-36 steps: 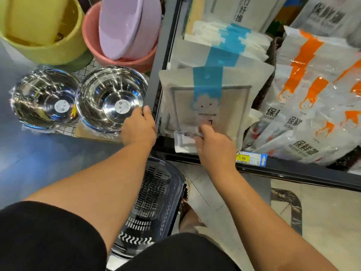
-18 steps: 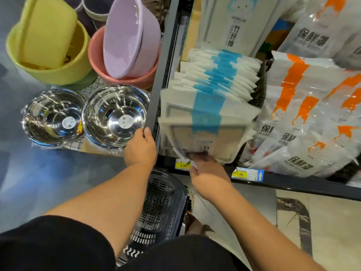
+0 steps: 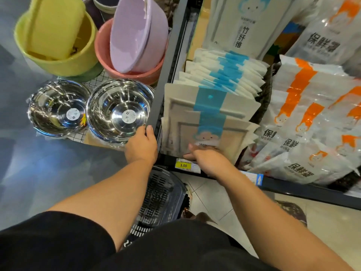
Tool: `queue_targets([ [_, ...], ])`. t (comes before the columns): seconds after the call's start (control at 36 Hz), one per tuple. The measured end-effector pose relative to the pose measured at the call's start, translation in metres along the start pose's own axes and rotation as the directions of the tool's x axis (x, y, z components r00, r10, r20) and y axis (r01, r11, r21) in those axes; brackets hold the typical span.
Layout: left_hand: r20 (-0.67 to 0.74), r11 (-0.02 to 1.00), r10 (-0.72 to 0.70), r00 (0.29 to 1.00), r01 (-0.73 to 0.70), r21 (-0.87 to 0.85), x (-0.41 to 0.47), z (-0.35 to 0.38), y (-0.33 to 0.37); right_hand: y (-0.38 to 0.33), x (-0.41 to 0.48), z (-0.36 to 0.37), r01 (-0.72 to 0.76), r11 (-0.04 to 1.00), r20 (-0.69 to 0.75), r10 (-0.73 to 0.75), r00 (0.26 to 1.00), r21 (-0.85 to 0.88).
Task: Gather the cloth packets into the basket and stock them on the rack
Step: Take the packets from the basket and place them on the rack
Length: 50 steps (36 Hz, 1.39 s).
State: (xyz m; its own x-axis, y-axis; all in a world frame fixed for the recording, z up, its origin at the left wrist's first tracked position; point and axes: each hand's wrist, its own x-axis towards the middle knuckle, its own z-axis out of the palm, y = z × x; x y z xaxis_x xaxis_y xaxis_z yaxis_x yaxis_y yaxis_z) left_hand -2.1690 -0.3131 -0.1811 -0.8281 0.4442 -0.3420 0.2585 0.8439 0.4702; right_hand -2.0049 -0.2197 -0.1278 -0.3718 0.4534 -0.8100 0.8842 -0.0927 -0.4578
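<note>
**Front cloth packet held at its lower edge on the rack**

The front cloth packet (image 3: pixel 207 114) is grasped at its bottom edge by the right hand (image 3: pixel 210 160): the thumb is laid on the packet's face and the fingers are pointed leftward beneath it, though the contact is blurred. The packet is stood upright at the front of the shelf, leaned against a row of cloth packets (image 3: pixel 226 73) with the same blue stripe, which are filed one behind another toward the back.

The left hand (image 3: pixel 141 146) is placed at the foot of the rack's dark upright (image 3: pixel 170 61), with its thumb along the post. Its fingers are hidden, so whether anything is gripped cannot be told.

A yellow price tag (image 3: pixel 183 165) marked 3.00 is fixed to the shelf edge just below the right hand. The dark basket (image 3: pixel 162 194) is seen lower down, between the two forearms, over the tiled floor.

To the right of the packets, bags with orange marks (image 3: pixel 312 118) are piled on the same shelf. To the left of the upright, two steel bowls (image 3: pixel 119 112) are set side by side, and plastic basins (image 3: pixel 58 40) in yellow, pink and lilac are stacked behind them.
</note>
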Motion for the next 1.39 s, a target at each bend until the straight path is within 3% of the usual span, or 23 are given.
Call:
queue_targets([
  [0.06,-0.001,1.000,0.006,1.000,-0.006,-0.003,0.001,0.001,-0.001,0.007,-0.003,0.009,0.030,0.982,-0.241,-0.074,0.968,-0.184],
  [0.08,-0.004,1.000,0.006,1.000,-0.006,-0.007,0.001,0.002,-0.002,0.009,-0.006,0.012,0.052,0.933,-0.362,-0.189,0.913,-0.355],
  [0.14,-0.013,1.000,0.004,1.000,-0.004,-0.024,0.001,0.002,-0.003,0.010,-0.017,0.016,0.035,0.712,-0.390,-0.424,0.818,-0.701],
  [0.19,-0.004,0.999,0.008,1.000,-0.008,-0.041,0.001,0.003,-0.004,0.013,-0.018,0.013,0.120,0.657,-0.461,-0.635,0.620,-0.744],
  [0.25,0.012,0.999,0.008,1.000,-0.007,-0.052,0.001,0.002,-0.005,0.015,-0.020,0.008,0.249,0.665,-0.604,-0.746,0.282,-0.705],
  [0.28,0.015,0.998,0.005,1.000,-0.004,-0.057,0.001,0.001,-0.005,0.015,-0.022,0.005,0.278,0.669,-0.643,-0.742,0.191,-0.689],
  [0.33,0.018,0.998,0.002,1.000,-0.001,-0.060,0.000,0.000,-0.003,0.006,-0.030,-0.006,0.222,0.670,-0.659,-0.740,0.130,-0.708],
  [0.36,0.017,0.998,0.000,1.000,0.001,-0.057,-0.001,-0.001,-0.003,0.000,-0.035,-0.012,0.149,0.672,-0.655,-0.741,0.148,-0.726],
  [0.42,0.021,0.998,-0.007,1.000,0.008,-0.057,-0.002,-0.001,-0.002,-0.018,-0.044,-0.025,0.065,0.651,-0.613,-0.740,0.277,-0.757],
  [0.47,0.031,0.997,-0.036,0.999,0.038,-0.061,-0.001,-0.001,-0.001,-0.039,-0.051,-0.033,0.054,0.570,-0.507,-0.766,0.396,-0.820],
  [0.56,0.040,0.992,-0.113,0.993,0.115,-0.055,0.001,0.000,0.001,-0.063,-0.057,-0.047,0.026,0.459,-0.389,-0.780,0.490,-0.888],
  [0.64,0.025,0.996,-0.065,0.998,0.066,-0.060,0.001,0.000,0.001,-0.053,-0.045,-0.067,0.171,0.524,-0.282,-0.672,0.685,-0.834],
  [0.67,0.022,0.997,-0.042,0.999,0.044,-0.060,0.001,0.001,0.000,-0.040,-0.040,-0.068,0.261,0.532,-0.243,-0.698,0.673,-0.805],
  [0.72,0.011,0.998,-0.013,1.000,0.013,-0.059,0.002,0.002,-0.002,-0.003,-0.030,-0.061,0.355,0.480,-0.232,-0.799,0.555,-0.802],
  [0.78,-0.007,0.999,0.004,1.000,-0.004,-0.050,0.002,0.003,-0.004,0.036,-0.025,-0.045,0.331,0.427,-0.266,-0.861,0.434,-0.841],
  [0.83,-0.015,0.999,0.006,1.000,-0.006,-0.041,0.002,0.004,-0.004,0.059,-0.021,-0.035,0.276,0.446,-0.327,-0.863,0.386,-0.852],
  [0.89,-0.016,0.999,0.005,1.000,-0.005,-0.043,0.002,0.005,-0.004,0.056,-0.020,-0.039,0.254,0.511,-0.373,-0.817,0.440,-0.821],
  [0.94,-0.015,0.999,-0.004,1.000,0.003,-0.050,0.002,0.005,-0.004,0.033,-0.028,-0.050,0.171,0.564,-0.339,-0.682,0.649,-0.808],
  [0.97,-0.017,0.999,-0.010,1.000,0.009,-0.051,0.002,0.006,-0.004,0.021,-0.033,-0.053,0.114,0.534,-0.303,-0.628,0.717,-0.838],
  [1.03,-0.014,0.999,-0.029,0.999,0.029,-0.046,0.002,0.006,-0.004,0.004,-0.040,-0.051,0.106,0.431,-0.209,-0.621,0.755,-0.896],
  [1.14,-0.014,0.997,-0.059,0.998,0.058,-0.060,0.003,0.006,-0.002,-0.010,-0.029,-0.028,0.313,0.369,0.096,-0.502,0.860,-0.875],
  [1.25,-0.028,0.996,-0.067,0.997,0.066,-0.059,0.000,0.004,-0.001,-0.015,-0.020,-0.044,0.333,0.451,0.115,-0.446,0.888,-0.828],
  [1.39,-0.049,0.995,-0.066,0.997,0.062,-0.075,-0.002,0.004,-0.002,-0.028,-0.037,-0.066,0.293,0.369,0.066,-0.518,0.853,-0.882],
])
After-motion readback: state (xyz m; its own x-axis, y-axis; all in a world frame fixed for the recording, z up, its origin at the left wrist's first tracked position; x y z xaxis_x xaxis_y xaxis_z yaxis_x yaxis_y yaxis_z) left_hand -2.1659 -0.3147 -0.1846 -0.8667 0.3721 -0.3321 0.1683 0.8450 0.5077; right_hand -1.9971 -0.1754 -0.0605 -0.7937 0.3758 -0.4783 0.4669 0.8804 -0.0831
